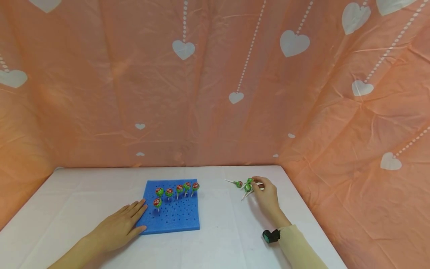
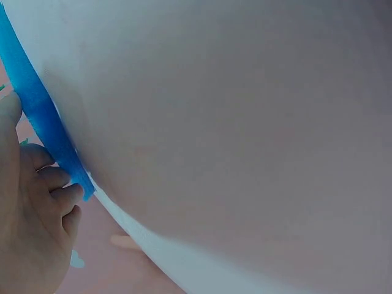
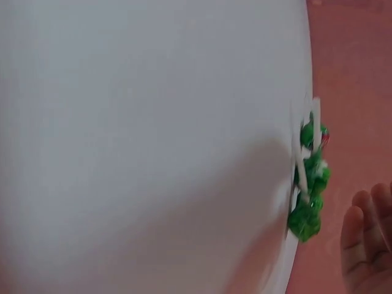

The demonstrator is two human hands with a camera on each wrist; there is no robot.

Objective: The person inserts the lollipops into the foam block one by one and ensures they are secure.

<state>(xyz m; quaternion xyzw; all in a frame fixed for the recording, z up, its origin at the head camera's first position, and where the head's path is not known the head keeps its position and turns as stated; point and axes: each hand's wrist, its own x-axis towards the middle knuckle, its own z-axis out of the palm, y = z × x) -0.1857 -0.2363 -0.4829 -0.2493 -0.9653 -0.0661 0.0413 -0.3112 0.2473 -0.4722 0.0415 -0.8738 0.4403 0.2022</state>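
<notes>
Backdrop [image 1: 208, 134]: orange w/ hearts.
Counter [image 1: 228, 239]: white, carrying the lot.
Foam [image 1: 174, 220]: blue, holed, sits L of ctr.
L hand [image 1: 117, 226]: fingers straight, touching foam's L edge.
R hand [image 1: 267, 196]: fingers loosely extended, hovers by loose lollies [image 1: 248, 187] on counter's R.
Stuck lollies [image 1: 169, 192]: six, red/green, sticks in foam.

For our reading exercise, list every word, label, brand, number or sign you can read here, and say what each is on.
No text can be read in any view.
Round lollipops in red-and-green wrappers, standing in the flat blue foam square: pale wrapper marks, too small to read.
Loose green-wrapped lollipops by the right hand: too small or blurred.
Orange fabric backdrop: white hearts and dotted lines, no lettering.
</notes>
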